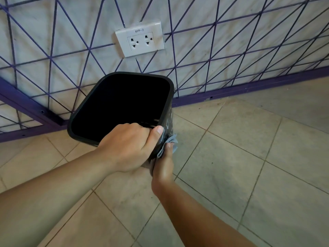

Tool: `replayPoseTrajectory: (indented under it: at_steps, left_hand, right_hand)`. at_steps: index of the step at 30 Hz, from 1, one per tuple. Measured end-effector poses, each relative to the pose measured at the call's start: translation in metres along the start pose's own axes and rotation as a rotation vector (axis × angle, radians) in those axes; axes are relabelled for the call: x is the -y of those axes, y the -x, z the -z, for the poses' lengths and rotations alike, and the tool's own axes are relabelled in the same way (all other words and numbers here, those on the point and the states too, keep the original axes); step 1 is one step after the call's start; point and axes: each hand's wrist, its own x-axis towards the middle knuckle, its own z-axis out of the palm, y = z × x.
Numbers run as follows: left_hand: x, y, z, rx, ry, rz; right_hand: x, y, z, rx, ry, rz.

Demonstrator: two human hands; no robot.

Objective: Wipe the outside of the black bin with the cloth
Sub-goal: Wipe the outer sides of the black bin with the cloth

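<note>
A black square bin (167, 90) is held tilted above the tiled floor, its dark open mouth facing me. My left hand (128, 145) grips its near rim, fingers inside and thumb on the outer wall. My right hand (163, 164) sits just below and right of it, pressing a grey-blue cloth (171, 142) against the bin's right outer side. Pale smears show on that side wall. Most of the cloth is hidden between my right hand and the bin.
A white wall with a purple line pattern (231, 50) stands close behind the bin, with a double power socket (139, 39) above it. A purple skirting strip (249, 86) runs along the wall's foot. Beige floor tiles (249, 157) spread to the right and front.
</note>
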Motion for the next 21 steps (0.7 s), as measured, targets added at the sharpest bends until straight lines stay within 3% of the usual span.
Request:
replayPoseTrajectory:
  at_steps: [4, 7, 12, 15, 21]
  left_hand:
    - [-0.001, 0.001, -0.001, -0.001, 0.003, 0.006]
    - [0.002, 0.0, 0.0, 0.009, 0.007, 0.017]
    - [0.001, -0.002, 0.0, 0.012, 0.012, 0.021]
    - [0.001, -0.002, 0.0, 0.013, 0.026, 0.017]
    - [0.005, -0.001, -0.001, 0.028, 0.063, 0.034]
  right_hand:
    - [-0.006, -0.008, -0.002, -0.074, -0.031, -0.016]
    - [-0.008, 0.0, -0.009, -0.026, -0.08, 0.012]
    - [-0.007, -0.019, 0.002, -0.083, 0.011, 0.0]
    - [0.005, -0.02, -0.005, -0.064, -0.078, -0.02]
    - [-0.006, -0.036, -0.003, -0.037, -0.067, 0.069]
